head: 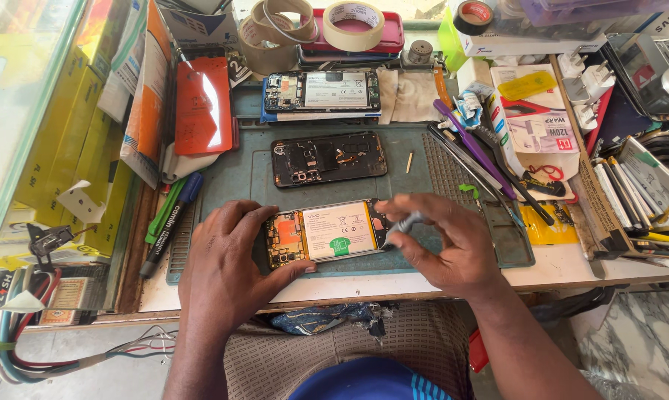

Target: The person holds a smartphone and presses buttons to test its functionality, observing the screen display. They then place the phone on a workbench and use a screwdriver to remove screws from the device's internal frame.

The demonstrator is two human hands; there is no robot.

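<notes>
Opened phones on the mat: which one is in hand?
The nearest phone, showing its white battery. The left hand steadies it while the right hand works a tool at its end; the other two phones lie untouched.

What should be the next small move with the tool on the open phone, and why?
Probably press the tool straight down at the open phone's right end: the right hand holds its tip there, and the left hand steadies the other end.
</notes>
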